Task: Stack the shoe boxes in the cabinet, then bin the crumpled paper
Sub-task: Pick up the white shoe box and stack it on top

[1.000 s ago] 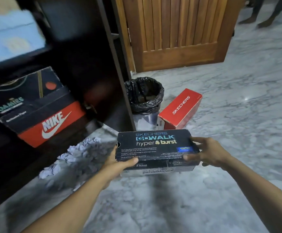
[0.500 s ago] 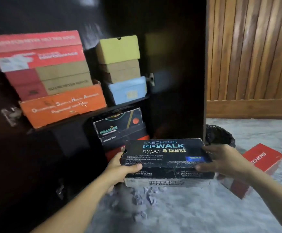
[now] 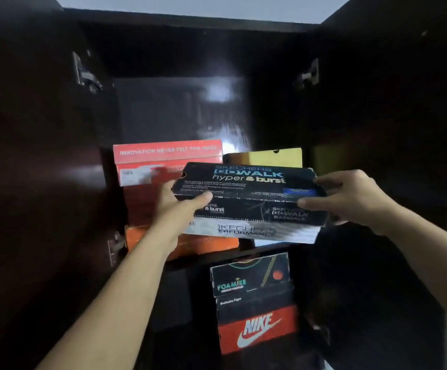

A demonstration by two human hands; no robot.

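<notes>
Head view showed the black shoe box (image 3: 246, 193) held up in front of the cabinet (image 3: 377, 102), before the red box (image 3: 163, 158) and yellow box (image 3: 267, 157) farther back. Left hand (image 3: 177, 206) and right hand (image 3: 347, 198) each clamped one short end. It looked light, stiff cardboard; gripping across the lid seam should stop it gaping.

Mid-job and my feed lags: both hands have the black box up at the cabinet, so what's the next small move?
Probably lift the black box slightly and ease it onto the yellow box. Left hand and right hand hold its ends, and open space shows above that stack.
</notes>
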